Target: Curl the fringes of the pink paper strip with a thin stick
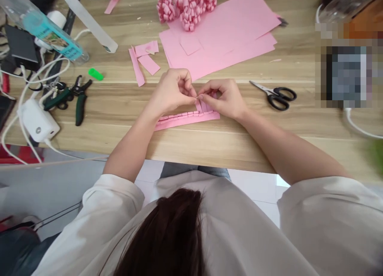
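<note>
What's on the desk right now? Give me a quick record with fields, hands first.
left hand: pinching a pleated pink paper strip near its top edge
right hand: pinching the same strip from the other side
nearby: black-handled steel scissors; narrow cut pink paper strips
beyond: flat pink paper sheets; pink paper bows
surface: light wood-grain table

The pinched part of the pink paper strip (pixel 185 121) is hidden by the fingers (pixel 211 93). A dark object (pixel 344 74) is pixelated beyond recognition. The pink paper rosettes (pixel 188 8) are cut off by the top edge; a green blur (pixel 376 162) by the right edge.
</note>
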A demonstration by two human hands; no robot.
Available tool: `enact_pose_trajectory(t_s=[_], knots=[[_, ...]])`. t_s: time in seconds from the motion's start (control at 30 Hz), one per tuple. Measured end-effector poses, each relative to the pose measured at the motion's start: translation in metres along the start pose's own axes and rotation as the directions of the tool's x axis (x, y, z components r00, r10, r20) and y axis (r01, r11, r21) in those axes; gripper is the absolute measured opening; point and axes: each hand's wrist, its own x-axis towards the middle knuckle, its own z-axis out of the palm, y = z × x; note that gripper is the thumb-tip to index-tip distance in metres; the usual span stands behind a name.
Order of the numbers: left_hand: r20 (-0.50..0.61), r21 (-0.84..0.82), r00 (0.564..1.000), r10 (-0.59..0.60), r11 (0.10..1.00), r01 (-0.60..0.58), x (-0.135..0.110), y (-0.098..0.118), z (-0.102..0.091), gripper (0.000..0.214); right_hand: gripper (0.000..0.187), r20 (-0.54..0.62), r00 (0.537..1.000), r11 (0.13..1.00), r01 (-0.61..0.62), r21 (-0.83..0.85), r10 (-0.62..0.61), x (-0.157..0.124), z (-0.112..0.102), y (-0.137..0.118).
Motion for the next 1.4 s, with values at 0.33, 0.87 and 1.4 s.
enact_pose_trajectory(t_s=[0.33, 0.87, 1.4], knots=[[-0.073, 0.075, 0.994, 0.079, 0.994, -0.074, 0.003, -0.011, 0.003, 0.048, 0.013, -0.030, 0.999, 0.996, -0.018, -0.085, 0.016, 0.001, 0.000, -0.003], [-0.039, -0.065, 0.996, 0.075, 0.995, -0.077, 0.007, -0.016, 0.001, 0.043, 0.012, -0.018, 0.999, 0.989, -0.045, -0.141, 0.043, 0.004, -0.002, -0.005], [-0.050, -0.054, 0.999, 0.023, 0.998, -0.026, 0.005, -0.016, 0.004, 0.053, 0.010, 0.013, 1.000, 0.994, -0.023, -0.103, 0.024, 0.003, -0.003, -0.006]])
